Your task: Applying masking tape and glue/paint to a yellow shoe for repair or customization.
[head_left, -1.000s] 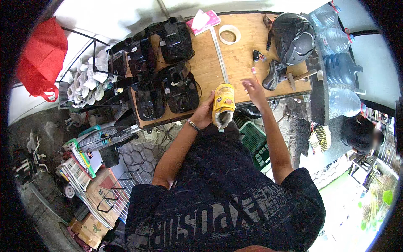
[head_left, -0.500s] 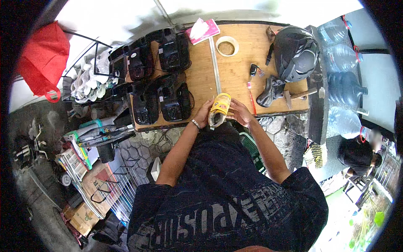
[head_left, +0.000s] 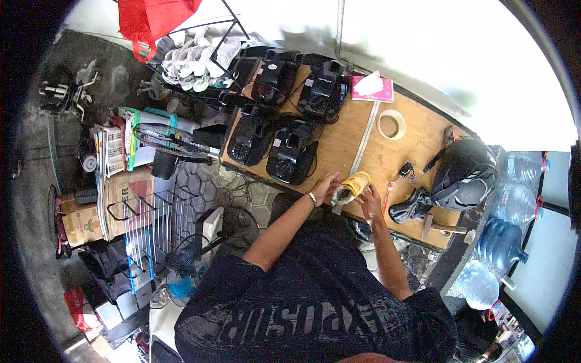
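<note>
Hands (head_left: 325, 186): two. Yellow shoe (head_left: 355, 183): one. Table (head_left: 339, 145): one. Black machines (head_left: 295, 151): four. Dark shoe (head_left: 410, 207): one. Hammer (head_left: 448, 228): one. Helmet (head_left: 465, 181): one. Pink tissue pack (head_left: 376, 93): one. Large water bottles (head_left: 501, 241): four visible. White pieces (head_left: 193, 63), heaped: overlapping, exact count cannot be determined.

Wooden table (head_left: 336, 148): four black devices (head_left: 293, 154), left; tissue pack (head_left: 380, 92), far side; white ring (head_left: 391, 112), just nearer; helmet (head_left: 465, 178), right; hammer (head_left: 449, 229), near right. Beyond, right: water jugs (head_left: 501, 239). Left: fan (head_left: 164, 163), wire rack (head_left: 145, 233). Far left: red bag (head_left: 156, 21).
</note>
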`<state>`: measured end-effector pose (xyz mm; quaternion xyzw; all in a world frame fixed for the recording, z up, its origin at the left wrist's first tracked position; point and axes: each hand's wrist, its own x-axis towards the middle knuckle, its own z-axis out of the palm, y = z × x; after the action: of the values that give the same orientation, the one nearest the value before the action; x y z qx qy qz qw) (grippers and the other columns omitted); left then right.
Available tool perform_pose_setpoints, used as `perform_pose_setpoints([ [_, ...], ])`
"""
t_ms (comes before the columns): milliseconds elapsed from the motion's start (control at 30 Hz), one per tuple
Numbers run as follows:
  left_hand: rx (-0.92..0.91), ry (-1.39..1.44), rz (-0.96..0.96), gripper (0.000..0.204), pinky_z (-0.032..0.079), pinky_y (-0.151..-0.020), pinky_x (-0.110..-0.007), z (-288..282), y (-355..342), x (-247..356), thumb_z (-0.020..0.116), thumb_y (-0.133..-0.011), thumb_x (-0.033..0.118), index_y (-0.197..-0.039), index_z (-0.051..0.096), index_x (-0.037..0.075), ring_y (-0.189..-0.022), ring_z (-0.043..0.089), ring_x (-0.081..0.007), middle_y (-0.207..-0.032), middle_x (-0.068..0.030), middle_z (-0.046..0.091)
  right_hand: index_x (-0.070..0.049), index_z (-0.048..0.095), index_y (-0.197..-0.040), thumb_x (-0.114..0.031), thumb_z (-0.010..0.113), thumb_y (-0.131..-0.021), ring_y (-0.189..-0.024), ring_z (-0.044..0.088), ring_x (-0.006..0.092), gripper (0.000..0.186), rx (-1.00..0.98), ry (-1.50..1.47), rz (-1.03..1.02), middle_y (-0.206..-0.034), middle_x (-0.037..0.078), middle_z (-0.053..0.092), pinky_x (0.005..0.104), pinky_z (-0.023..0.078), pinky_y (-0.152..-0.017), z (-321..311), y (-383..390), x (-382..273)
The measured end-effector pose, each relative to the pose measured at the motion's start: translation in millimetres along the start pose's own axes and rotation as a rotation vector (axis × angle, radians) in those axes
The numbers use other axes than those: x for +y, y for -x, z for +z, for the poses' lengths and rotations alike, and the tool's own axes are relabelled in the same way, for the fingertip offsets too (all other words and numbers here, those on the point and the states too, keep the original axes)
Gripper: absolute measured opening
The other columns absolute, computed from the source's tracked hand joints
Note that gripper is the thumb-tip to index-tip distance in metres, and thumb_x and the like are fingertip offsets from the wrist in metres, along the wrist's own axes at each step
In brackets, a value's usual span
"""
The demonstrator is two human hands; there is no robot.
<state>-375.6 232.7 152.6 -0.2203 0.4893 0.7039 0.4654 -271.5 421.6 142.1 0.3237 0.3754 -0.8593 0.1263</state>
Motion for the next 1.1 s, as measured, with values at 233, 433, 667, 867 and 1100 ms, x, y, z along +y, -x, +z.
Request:
perform_pose_setpoints([
  [233, 0.078, -0.244, 0.066, 0.034, 0.047, -0.069, -0.025, -68.7, 49.2, 13.3, 0.049, -0.098, 0.039, -0.119, 0.058, 0.014, -0.076, 0.053, -0.0051, -0.092, 0.0041, 0.058, -0.014, 0.041, -0.134, -0.018, 0.057, -0.092, -0.103, 0.059, 0.0239, 0.044, 0.323, -0.053, -0.136, -0.114, 0.006, 0.057, 0.0425, 0.053, -0.082, -7.5, -23.9, 8.5],
  [433, -0.157, -0.451, 0.155, 0.036, 0.049, -0.082, -0.030, -148.5, 103.7, 46.5, 0.044, -0.101, 0.037, -0.126, 0.055, 0.013, -0.095, 0.058, -0.0118, -0.109, -0.0003, 0.060, -0.013, 0.040, -0.135, -0.029, 0.048, -0.097, -0.112, 0.054, 0.0253, 0.042, 0.463, -0.303, -0.224, -0.127, 0.007, 0.055, 0.0428, 0.044, -0.097, -6.7, -16.5, 35.7],
  [667, -0.186, -0.111, 0.445, 0.035, 0.050, -0.085, -0.033, -236.4, 158.9, 160.9, 0.050, -0.099, 0.035, -0.125, 0.056, 0.011, -0.097, 0.059, -0.0130, -0.111, -0.0030, 0.060, -0.004, 0.052, -0.115, -0.035, 0.031, -0.099, -0.091, 0.062, 0.0278, 0.041, 0.601, -0.236, -0.413, -0.107, 0.013, 0.063, 0.0417, 0.052, -0.077, -32.6, 21.0, 102.9],
  [867, -0.135, -0.084, 0.952, 0.031, 0.047, -0.083, -0.029, -273.5, 193.1, 346.4, 0.053, -0.098, 0.030, -0.117, 0.058, 0.006, -0.090, 0.059, -0.0103, -0.101, -0.0012, 0.061, -0.009, 0.058, -0.085, -0.038, 0.040, -0.091, -0.046, 0.045, 0.0169, 0.035, 0.017, -0.590, -0.117, -0.067, 0.000, 0.053, 0.0309, 0.037, -0.042, 34.5, 30.6, 176.0],
  [1100, -0.017, -0.291, 1.455, 0.023, 0.048, -0.081, -0.029, -269.8, 249.9, 523.1, 0.046, -0.101, 0.018, -0.115, 0.056, 0.002, -0.092, 0.059, -0.0136, -0.099, -0.0046, 0.061, -0.010, 0.059, -0.098, -0.030, 0.047, -0.097, -0.082, 0.059, 0.0185, 0.023, 0.345, 0.852, -0.144, -0.082, 0.005, 0.062, 0.0445, 0.047, -0.068, 126.3, 45.0, 248.8],
])
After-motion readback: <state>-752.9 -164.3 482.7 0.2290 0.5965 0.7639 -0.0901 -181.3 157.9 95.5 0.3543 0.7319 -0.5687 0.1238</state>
